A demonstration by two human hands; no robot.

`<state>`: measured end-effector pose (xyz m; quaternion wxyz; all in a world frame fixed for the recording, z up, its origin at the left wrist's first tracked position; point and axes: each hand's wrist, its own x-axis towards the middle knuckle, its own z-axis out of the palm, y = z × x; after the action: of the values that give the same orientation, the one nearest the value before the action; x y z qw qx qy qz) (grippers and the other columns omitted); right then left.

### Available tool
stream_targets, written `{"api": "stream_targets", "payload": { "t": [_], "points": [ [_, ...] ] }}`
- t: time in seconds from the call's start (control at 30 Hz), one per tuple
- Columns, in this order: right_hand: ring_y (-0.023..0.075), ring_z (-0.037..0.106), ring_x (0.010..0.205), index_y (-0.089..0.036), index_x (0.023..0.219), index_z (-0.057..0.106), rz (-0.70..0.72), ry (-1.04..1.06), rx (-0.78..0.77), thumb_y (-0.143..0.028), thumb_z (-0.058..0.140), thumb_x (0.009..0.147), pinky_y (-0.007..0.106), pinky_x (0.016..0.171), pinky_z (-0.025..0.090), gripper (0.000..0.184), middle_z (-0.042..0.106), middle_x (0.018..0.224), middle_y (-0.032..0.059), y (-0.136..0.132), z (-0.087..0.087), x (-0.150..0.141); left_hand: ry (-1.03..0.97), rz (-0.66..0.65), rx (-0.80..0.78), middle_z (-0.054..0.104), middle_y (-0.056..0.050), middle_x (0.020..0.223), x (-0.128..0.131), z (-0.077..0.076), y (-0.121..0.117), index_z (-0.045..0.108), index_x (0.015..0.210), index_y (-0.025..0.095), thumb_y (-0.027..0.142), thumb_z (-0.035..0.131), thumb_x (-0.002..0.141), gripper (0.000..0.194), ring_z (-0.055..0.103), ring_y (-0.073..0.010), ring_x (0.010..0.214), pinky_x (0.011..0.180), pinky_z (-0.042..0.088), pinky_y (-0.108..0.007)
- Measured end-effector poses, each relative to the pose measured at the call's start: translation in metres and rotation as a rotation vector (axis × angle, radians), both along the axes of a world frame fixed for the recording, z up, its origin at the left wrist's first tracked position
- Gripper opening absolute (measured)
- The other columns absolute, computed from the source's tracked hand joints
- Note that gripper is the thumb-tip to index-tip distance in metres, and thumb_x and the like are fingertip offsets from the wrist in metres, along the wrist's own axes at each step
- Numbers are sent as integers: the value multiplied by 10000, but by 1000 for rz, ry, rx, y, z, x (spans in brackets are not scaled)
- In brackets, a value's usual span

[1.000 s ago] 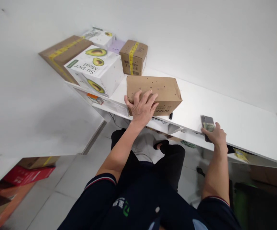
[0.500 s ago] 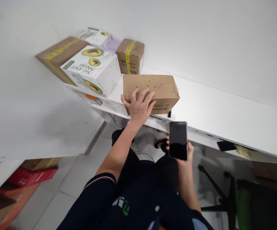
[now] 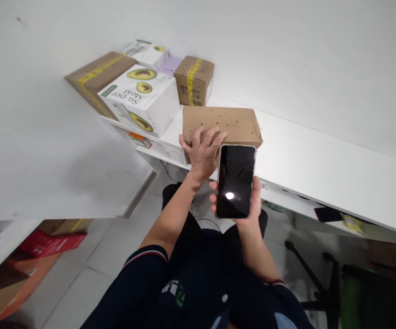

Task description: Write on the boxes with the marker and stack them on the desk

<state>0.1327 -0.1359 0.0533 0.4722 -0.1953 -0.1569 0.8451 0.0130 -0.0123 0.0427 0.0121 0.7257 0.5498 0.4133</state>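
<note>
A brown cardboard box (image 3: 242, 123) rests near the front edge of the white desk (image 3: 307, 146). On its top and front edge lies my left hand (image 3: 203, 153), fingers spread and not wrapped round anything. My right hand (image 3: 252, 205) grips a smartphone (image 3: 235, 173) in a clear case. The phone's dark screen faces up towards me, with a bright light reflected on it, and covers much of the box's front from view. Behind the box stands a smaller carton with yellow tape (image 3: 184, 87). To the left sits a white box with avocado pictures (image 3: 160, 103).
A taped brown box (image 3: 98, 75) and another white box (image 3: 150, 55) are at the desk's back left. Below the desktop, a shelf holds a dark phone-like item (image 3: 328, 214) and a yellow item (image 3: 352, 224). A chair base (image 3: 321, 283) stands on the right, boxes (image 3: 52, 244) lower left.
My right hand has raised the phone and moved it left, in front of the box. The left hand stays on the box. The whole view has shifted slightly.
</note>
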Motion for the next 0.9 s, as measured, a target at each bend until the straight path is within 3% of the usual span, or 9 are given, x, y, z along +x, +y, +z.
{"api": "stream_targets", "payload": {
  "t": [0.13, 0.33, 0.53, 0.7, 0.9],
  "points": [
    [329, 672, 1078, -167, 1254, 602, 19, -24, -37, -811, 342, 826, 550, 840, 575, 815, 662, 1274, 202, 11, 10, -9, 20, -23, -30, 616, -8, 1417, -2, -1, -1, 635, 1269, 428, 377, 574, 939, 339, 391, -328, 1416, 1186, -55, -685],
    [356, 666, 1096, -166, 1199, 635, 6, 6, 1, -797, 410, 799, 603, 827, 571, 780, 685, 1235, 199, 20, 19, -14, 63, -16, -11, 566, 0, 1473, -3, -5, -1, 613, 1303, 414, 372, 591, 929, 377, 359, -315, 1421, 1182, -131, -665],
    [366, 663, 1093, -159, 1224, 627, -22, -15, 40, -780, 468, 764, 597, 807, 579, 789, 693, 1204, 200, 25, 21, -14, 61, -24, -54, 558, -1, 1476, -5, 6, -8, 606, 1310, 421, 291, 528, 922, 416, 373, -297, 1436, 1220, -50, -654],
    [352, 655, 1099, -178, 1274, 595, -8, -40, 21, -820, 384, 779, 615, 839, 560, 837, 681, 1225, 187, 30, 22, -12, 59, -1, -145, 569, 5, 1456, -5, 17, -11, 588, 1327, 447, 279, 494, 920, 450, 358, -276, 1461, 1246, 47, -629],
    [332, 633, 1124, -210, 1285, 587, -48, 16, 57, -759, 379, 840, 641, 904, 525, 737, 647, 1307, 167, 37, 24, -11, 24, -15, -180, 572, -3, 1447, -6, 14, -8, 617, 1291, 430, 325, 457, 932, 407, 329, -283, 1481, 1248, 22, -633]
  ]
}}
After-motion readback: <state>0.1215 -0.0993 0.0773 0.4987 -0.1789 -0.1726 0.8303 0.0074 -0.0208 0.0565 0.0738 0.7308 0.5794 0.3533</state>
